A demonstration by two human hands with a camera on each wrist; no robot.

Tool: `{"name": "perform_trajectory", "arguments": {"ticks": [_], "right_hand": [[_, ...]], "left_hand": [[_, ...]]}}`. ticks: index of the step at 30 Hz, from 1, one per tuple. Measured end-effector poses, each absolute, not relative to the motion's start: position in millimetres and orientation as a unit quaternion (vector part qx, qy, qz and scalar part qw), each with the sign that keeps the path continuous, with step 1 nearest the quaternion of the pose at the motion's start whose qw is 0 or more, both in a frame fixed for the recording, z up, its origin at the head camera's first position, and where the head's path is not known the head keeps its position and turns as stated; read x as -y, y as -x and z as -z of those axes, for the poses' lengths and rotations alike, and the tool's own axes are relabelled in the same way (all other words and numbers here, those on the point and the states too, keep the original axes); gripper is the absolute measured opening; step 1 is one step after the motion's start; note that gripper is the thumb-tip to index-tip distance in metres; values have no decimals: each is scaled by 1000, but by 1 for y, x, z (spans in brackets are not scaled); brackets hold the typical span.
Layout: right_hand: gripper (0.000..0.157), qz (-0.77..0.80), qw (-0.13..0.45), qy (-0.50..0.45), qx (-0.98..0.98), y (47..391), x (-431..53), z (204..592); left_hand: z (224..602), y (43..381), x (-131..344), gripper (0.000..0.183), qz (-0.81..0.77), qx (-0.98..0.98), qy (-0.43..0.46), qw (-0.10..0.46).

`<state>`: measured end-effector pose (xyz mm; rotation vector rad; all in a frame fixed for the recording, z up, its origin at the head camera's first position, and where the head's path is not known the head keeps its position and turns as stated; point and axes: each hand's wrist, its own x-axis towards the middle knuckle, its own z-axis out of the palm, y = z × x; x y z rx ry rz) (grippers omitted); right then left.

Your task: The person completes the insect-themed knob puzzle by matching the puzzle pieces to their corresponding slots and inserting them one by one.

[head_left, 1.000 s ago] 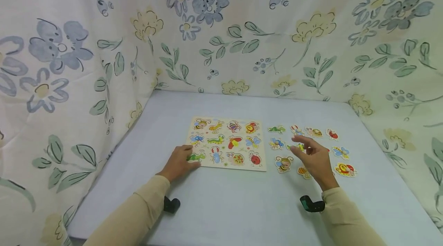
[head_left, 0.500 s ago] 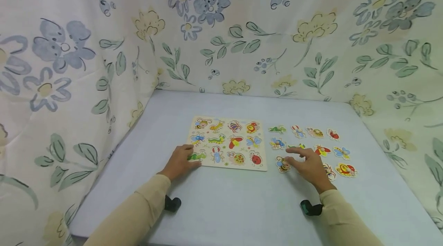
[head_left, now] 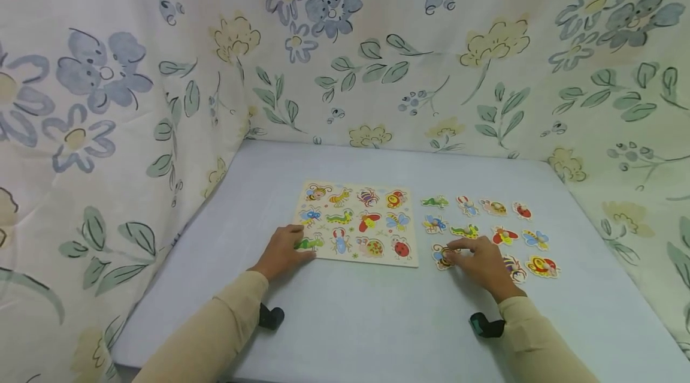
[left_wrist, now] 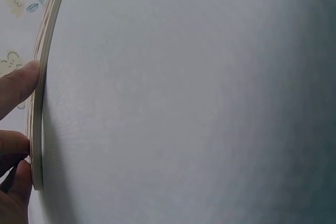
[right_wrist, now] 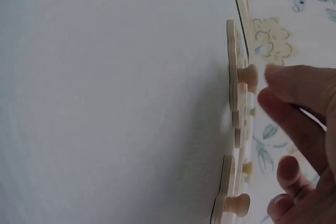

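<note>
A wooden puzzle board [head_left: 353, 224] printed with colourful insects lies on the table. My left hand [head_left: 283, 251] holds its near left corner, the thumb along the near edge; in the left wrist view the fingertips [left_wrist: 26, 80] touch the board's edge [left_wrist: 41, 77]. My right hand [head_left: 481, 264] is at the bee puzzle piece [head_left: 441, 256], right of the board. Thumb and finger are close together at its wooden knob [right_wrist: 249, 77], with a small gap showing in the right wrist view. The fingers partly cover the bee.
Several knobbed insect pieces lie in rows right of the board, among them a grasshopper [head_left: 434, 201], a caterpillar [head_left: 465, 231], a ladybird [head_left: 521, 210] and a spider [head_left: 514, 269]. Floral curtains [head_left: 377, 101] hang behind the white table [head_left: 366, 323] and at its sides.
My right hand has moved left and down from above the middle pieces to the bee piece, its thumb and finger drawing closer together. My left hand stays at the board's corner.
</note>
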<state>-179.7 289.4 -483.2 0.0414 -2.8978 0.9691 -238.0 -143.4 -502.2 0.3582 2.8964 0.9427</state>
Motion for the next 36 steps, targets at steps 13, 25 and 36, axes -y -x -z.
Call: {"name": "perform_trajectory", "arguments": {"ticks": [13,25,36], "right_hand": [[9,-289,65,-60,953,183,-289,493],[8,-282,98,-52,953,187,-282,480],[10,-297,154,-68,940,203,-257,468]], "left_hand": [[501,237,143,69,-312,-943,-113,36],[501,239,144,70,-314,-943,-106,37],[502,235,144,68,-317,-941,-116,34]]}}
